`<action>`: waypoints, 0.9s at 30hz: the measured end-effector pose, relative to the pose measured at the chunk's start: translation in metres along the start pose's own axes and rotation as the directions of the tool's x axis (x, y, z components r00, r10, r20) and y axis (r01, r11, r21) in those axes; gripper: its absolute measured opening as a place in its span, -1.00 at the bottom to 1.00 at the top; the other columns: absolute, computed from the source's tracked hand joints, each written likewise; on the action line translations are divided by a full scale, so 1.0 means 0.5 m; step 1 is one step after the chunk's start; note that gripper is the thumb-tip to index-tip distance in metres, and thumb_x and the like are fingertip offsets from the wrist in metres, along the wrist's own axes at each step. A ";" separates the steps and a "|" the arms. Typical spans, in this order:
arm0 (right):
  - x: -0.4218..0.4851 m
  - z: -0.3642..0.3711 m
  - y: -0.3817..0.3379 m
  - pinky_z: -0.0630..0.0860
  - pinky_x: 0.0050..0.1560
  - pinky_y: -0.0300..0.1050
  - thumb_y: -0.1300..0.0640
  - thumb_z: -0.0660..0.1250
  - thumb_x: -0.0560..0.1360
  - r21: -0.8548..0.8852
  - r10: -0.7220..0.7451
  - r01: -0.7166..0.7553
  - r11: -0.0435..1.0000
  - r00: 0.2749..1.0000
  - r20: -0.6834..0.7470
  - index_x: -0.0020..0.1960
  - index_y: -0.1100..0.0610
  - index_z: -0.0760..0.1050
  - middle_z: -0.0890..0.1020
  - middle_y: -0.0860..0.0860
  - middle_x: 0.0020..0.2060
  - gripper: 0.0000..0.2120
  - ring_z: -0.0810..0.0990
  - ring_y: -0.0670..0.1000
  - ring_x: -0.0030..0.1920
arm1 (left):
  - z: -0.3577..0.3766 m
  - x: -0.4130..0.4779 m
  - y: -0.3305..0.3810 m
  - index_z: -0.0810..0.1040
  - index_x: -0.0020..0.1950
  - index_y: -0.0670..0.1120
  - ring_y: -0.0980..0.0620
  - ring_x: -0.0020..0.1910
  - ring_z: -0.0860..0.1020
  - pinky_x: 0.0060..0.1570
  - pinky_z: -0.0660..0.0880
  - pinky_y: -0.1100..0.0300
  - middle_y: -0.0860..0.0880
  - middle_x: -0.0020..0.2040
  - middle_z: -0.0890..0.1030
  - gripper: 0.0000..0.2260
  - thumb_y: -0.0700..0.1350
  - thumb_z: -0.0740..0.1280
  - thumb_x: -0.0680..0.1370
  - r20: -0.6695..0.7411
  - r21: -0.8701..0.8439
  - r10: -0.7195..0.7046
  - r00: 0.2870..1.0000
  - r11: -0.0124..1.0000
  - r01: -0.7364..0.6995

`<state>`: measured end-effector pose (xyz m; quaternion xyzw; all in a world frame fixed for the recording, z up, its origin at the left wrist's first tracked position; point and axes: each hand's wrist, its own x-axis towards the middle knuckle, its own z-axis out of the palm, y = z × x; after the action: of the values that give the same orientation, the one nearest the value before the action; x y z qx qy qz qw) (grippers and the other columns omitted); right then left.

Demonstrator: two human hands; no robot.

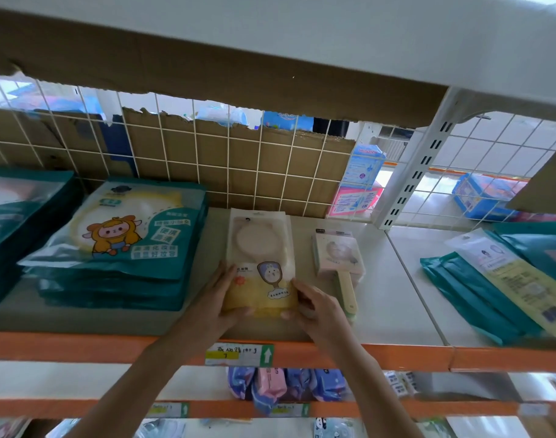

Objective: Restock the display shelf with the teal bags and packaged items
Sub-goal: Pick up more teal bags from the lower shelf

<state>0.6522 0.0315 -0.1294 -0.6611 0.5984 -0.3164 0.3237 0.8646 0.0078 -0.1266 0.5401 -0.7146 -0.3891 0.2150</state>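
Observation:
A cream and yellow packaged mirror [259, 251] lies flat on the white display shelf [390, 298], near its orange front edge. My left hand [221, 298] grips its lower left corner and my right hand [314, 306] grips its lower right corner. To the left rests a stack of teal bags [122, 245] printed with a cartoon figure, and another teal stack [14, 222] sits at the far left. On the right shelf section lie more teal bags [472, 295] with a clear and yellow packet [517, 279] on top.
A pink boxed hand mirror with a pale handle [340, 260] lies just right of the package. White wire mesh [238, 159] backed by torn cardboard closes the rear. A white upright post [419, 165] divides the shelf. Lower shelves hold blue and pink packs [280, 387].

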 end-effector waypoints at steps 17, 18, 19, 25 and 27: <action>0.114 0.018 -0.013 0.61 0.00 -0.04 0.00 0.47 0.38 0.140 0.170 -0.165 0.976 0.985 -0.022 0.37 0.10 0.30 0.61 0.00 0.10 -0.37 0.61 -0.03 0.04 | -0.026 0.177 0.071 0.31 0.38 -0.03 -0.07 0.11 0.54 0.10 0.51 -0.03 -0.10 0.21 0.51 -0.55 -0.22 0.30 0.52 -0.135 -0.473 -0.257 0.957 0.865 0.165; 0.113 0.019 -0.014 0.60 0.01 -0.04 0.01 0.45 0.40 0.133 0.164 -0.160 0.978 0.986 -0.018 0.37 0.08 0.30 0.61 0.00 0.11 -0.38 0.61 -0.03 0.05 | -0.026 0.179 0.068 0.31 0.38 -0.03 -0.07 0.10 0.54 0.09 0.52 -0.03 -0.10 0.20 0.51 -0.54 -0.23 0.31 0.51 -0.133 -0.456 -0.248 0.960 0.875 0.163; 0.113 0.021 -0.015 0.59 0.03 -0.04 0.01 0.44 0.42 0.123 0.160 -0.157 0.980 0.987 -0.011 0.39 0.05 0.28 0.61 -0.01 0.12 -0.39 0.61 -0.02 0.07 | -0.026 0.179 0.067 0.31 0.38 -0.02 -0.07 0.11 0.54 0.09 0.52 -0.03 -0.10 0.20 0.51 -0.53 -0.25 0.32 0.50 -0.133 -0.445 -0.237 0.962 0.882 0.156; 0.115 0.026 -0.028 0.55 0.11 -0.03 0.06 0.37 0.48 0.087 0.173 -0.170 0.982 0.985 -0.020 0.47 0.06 0.15 0.56 0.05 0.19 -0.35 0.57 0.02 0.15 | -0.029 0.172 0.057 0.29 0.39 -0.01 -0.09 0.15 0.52 -0.02 0.56 0.06 -0.09 0.20 0.50 -0.51 -0.29 0.30 0.50 -0.122 -0.484 -0.150 0.981 0.872 0.073; 0.113 0.025 -0.027 0.56 0.08 -0.11 0.08 0.36 0.49 0.093 0.198 -0.194 0.977 0.980 -0.029 0.47 0.07 0.15 0.54 0.04 0.21 -0.37 0.55 0.01 0.16 | -0.028 0.168 0.060 0.29 0.37 0.00 -0.09 0.12 0.54 -0.15 0.54 0.18 -0.07 0.17 0.50 -0.51 -0.30 0.30 0.50 -0.114 -0.487 -0.122 0.986 0.872 0.051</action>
<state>0.6749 -0.0232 -0.1243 -0.5775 0.6520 -0.3221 0.3712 0.8295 -0.0721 -0.1037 0.5270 -0.5530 -0.5249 0.3753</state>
